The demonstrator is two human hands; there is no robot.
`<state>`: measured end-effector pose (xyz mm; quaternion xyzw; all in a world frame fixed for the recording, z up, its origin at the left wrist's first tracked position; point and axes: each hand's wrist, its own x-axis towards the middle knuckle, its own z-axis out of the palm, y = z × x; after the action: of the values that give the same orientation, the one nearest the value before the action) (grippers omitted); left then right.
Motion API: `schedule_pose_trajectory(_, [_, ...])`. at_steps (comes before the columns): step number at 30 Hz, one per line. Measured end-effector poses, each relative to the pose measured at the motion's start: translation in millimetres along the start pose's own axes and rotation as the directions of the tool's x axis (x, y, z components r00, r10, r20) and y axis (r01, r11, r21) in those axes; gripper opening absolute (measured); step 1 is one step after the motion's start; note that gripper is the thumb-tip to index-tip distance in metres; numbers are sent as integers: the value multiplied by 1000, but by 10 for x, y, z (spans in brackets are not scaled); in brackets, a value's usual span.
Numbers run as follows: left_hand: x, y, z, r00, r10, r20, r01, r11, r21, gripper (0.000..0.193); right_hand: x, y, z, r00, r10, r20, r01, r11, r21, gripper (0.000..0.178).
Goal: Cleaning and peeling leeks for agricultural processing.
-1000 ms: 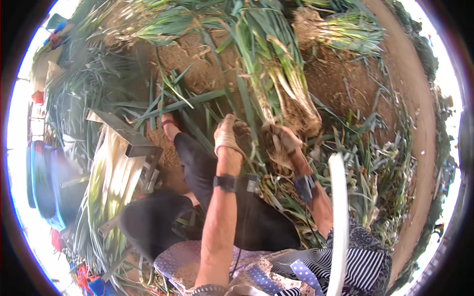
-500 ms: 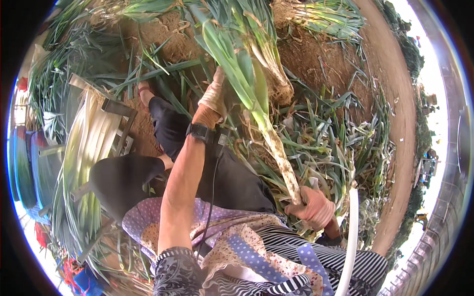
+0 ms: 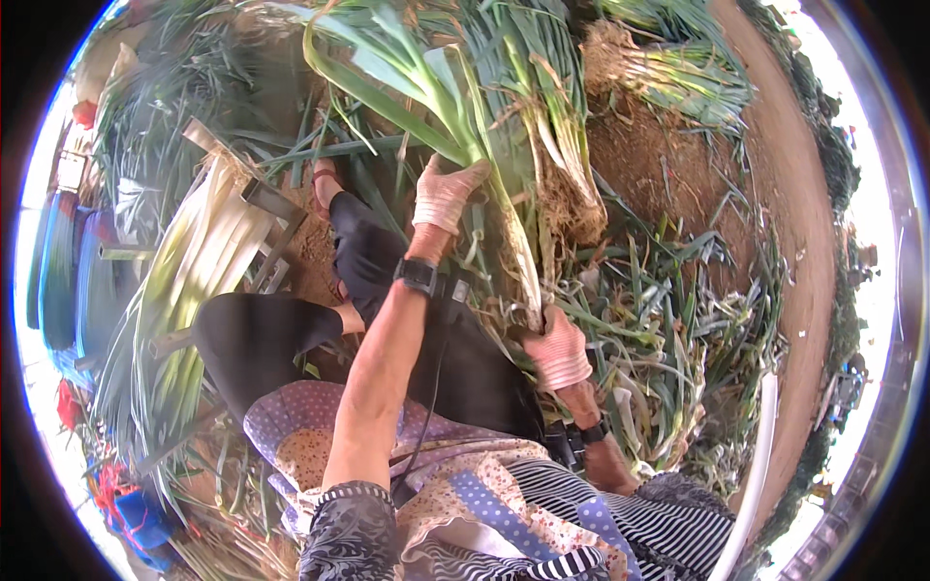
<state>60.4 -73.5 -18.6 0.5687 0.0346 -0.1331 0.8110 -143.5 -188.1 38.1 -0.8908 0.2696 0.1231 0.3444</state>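
A long leek point(image 3: 516, 232) slants across in front of me, green leaves at the far end and a pale, dirt-marked stem toward me. My left hand point(image 3: 449, 192), in a pale glove, is closed around it where the leaves fan out. Gloved too, my right hand point(image 3: 557, 351) grips the stem's root end, whose tip is partly hidden by the fingers. Just beyond the stem lies a bunch of untrimmed leeks point(image 3: 567, 160) with brown, soil-caked roots.
To the left, pale stripped leeks point(image 3: 208, 242) lie in a metal frame point(image 3: 276, 203). Leaf trimmings point(image 3: 668, 320) are heaped at the right, near a white curved tube point(image 3: 759, 474). Another rooted bunch point(image 3: 668, 82) rests at the far right. Blue strands point(image 3: 82, 281) hang at the left edge.
My left hand has come into sight around the leek at its leaf base. My right hand, still at the root end, has moved left and away from me, shifting the leek leftward.
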Motion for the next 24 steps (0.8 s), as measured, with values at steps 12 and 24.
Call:
schedule_pose_trajectory(12, [28,-371,125,879,-27,477,11,999,36,21,799,65,197,994,-5,107,-10,990,142,57])
schedule_pose_trajectory(24, [468,-362,-566,923,-175,-342,308,869,388,64,231,-43,18,973,-228,38,225,972,72,51])
